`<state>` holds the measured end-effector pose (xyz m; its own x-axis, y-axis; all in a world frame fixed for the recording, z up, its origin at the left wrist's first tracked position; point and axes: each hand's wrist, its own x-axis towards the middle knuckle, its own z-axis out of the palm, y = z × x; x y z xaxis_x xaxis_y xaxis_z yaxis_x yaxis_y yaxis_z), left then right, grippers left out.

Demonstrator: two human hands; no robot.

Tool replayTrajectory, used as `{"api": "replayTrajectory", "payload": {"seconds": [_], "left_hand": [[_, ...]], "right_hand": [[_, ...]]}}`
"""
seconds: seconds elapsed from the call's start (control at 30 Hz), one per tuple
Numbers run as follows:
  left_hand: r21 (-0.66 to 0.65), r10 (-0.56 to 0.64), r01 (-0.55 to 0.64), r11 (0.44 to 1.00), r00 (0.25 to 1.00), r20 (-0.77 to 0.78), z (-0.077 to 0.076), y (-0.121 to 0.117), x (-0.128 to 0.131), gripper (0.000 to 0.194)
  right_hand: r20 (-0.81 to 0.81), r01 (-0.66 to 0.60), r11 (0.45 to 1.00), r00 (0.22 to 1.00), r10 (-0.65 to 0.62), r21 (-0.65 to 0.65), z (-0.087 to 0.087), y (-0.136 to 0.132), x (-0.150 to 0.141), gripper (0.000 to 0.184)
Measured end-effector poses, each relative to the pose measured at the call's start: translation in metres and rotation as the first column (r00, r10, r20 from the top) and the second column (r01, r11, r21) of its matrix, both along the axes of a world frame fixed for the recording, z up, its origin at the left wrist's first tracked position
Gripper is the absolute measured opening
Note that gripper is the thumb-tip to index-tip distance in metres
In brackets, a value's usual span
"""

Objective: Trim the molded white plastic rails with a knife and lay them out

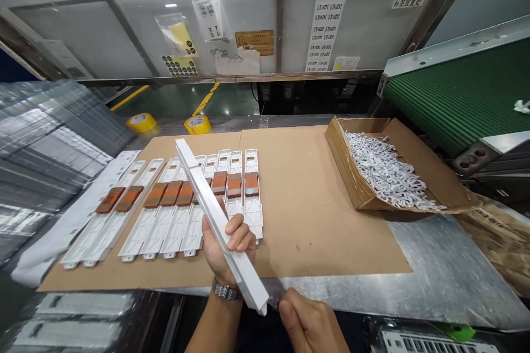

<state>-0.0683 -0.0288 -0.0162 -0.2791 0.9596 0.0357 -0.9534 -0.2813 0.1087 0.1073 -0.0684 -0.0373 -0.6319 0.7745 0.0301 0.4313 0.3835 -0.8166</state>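
Observation:
My left hand [232, 237], a metal watch on its wrist, is wrapped round a long white plastic profile [211, 209]. The profile slants from upper left down to lower right, above the cardboard. Close to its lower end is my right hand [312, 320], its thumb and fingers pinched together. Whatever is in that pinch, if anything, is too small or hidden to name. Behind the left hand, several white plastic panels [155, 231] lie in a row, each with a reddish-brown block [156, 194] across it. The held profile covers part of the row.
A cardboard sheet [298, 220] covers much of the metal table [451, 265]. At the right stands an open carton [343, 171] of small white plastic pieces [385, 171]. Two yellow tape rolls [197, 124] sit at the back. A green conveyor [467, 94] borders the right side.

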Motion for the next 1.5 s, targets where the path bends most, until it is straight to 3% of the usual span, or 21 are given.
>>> {"api": "replayTrajectory", "payload": {"seconds": [0.6,0.93,1.07,1.17,1.23,1.3,1.4,1.5], "left_hand": [[0.009,-0.026,0.026,1.000,1.000,-0.017,-0.007,-0.001,0.000,0.039],[-0.054,-0.011,0.009,0.998,0.999,-0.048,-0.009,0.000,0.002,0.039],[-0.109,-0.012,0.005,0.994,0.998,-0.059,-0.007,0.004,0.001,0.036],[-0.233,0.018,-0.045,0.971,0.993,-0.116,-0.002,0.006,0.000,0.040],[-0.351,0.034,-0.100,0.931,0.981,-0.190,-0.001,0.003,0.000,0.041],[-0.451,0.016,-0.139,0.881,0.964,-0.266,-0.002,-0.003,0.001,0.039],[-0.530,-0.032,-0.223,0.818,0.903,-0.429,-0.007,-0.011,0.004,0.038],[-0.513,-0.038,-0.338,0.789,0.807,-0.590,-0.010,-0.014,0.007,0.045]], "right_hand": [[0.056,-0.013,0.997,0.998,0.017,-0.070,0.007,0.000,0.001,0.039],[0.133,0.006,0.995,0.991,-0.019,0.099,0.010,-0.004,0.003,0.046],[0.136,-0.109,0.987,0.986,0.093,0.115,-0.001,-0.008,0.001,0.056],[0.007,-0.155,0.988,0.988,0.155,0.014,-0.008,-0.006,0.005,0.060],[-0.142,-0.120,0.990,0.984,0.109,-0.076,-0.007,-0.001,0.011,0.051],[-0.243,-0.004,0.996,0.970,-0.019,-0.093,-0.004,0.003,0.018,0.038],[-0.274,0.197,0.980,0.942,-0.195,-0.019,-0.001,0.006,0.026,0.034],[-0.234,0.317,0.940,0.930,-0.282,0.128,-0.002,0.007,0.029,0.034]]}}
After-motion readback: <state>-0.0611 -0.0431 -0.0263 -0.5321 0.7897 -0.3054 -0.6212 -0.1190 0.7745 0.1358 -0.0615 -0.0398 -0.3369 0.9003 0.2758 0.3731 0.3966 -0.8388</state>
